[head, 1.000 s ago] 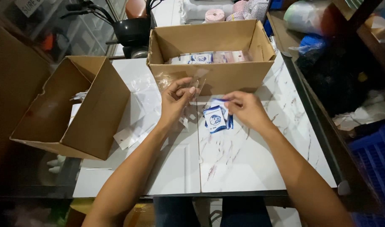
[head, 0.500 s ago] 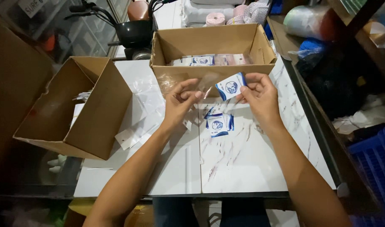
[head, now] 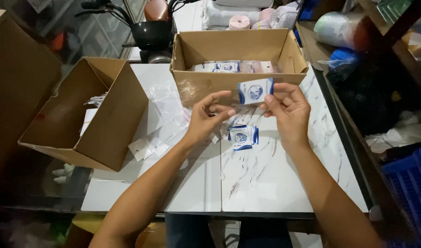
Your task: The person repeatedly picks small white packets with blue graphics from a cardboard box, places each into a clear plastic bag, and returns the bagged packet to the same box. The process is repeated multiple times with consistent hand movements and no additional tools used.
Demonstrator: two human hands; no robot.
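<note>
Your right hand [head: 287, 109] pinches a packet [head: 255, 91] at its fingertips, lifted above the table [head: 265, 179]. Your left hand [head: 209, 118], just beside, pinches a clear sleeve [head: 240, 111]. More packets [head: 241, 136] lie below both.

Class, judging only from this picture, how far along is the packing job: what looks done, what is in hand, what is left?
Done: packed packets lie in the far box. In hand: the right hand holds a blue-and-white sachet; the left hand holds a clear sleeve. Left: a few sachets on the table and loose sleeves wait.
</note>
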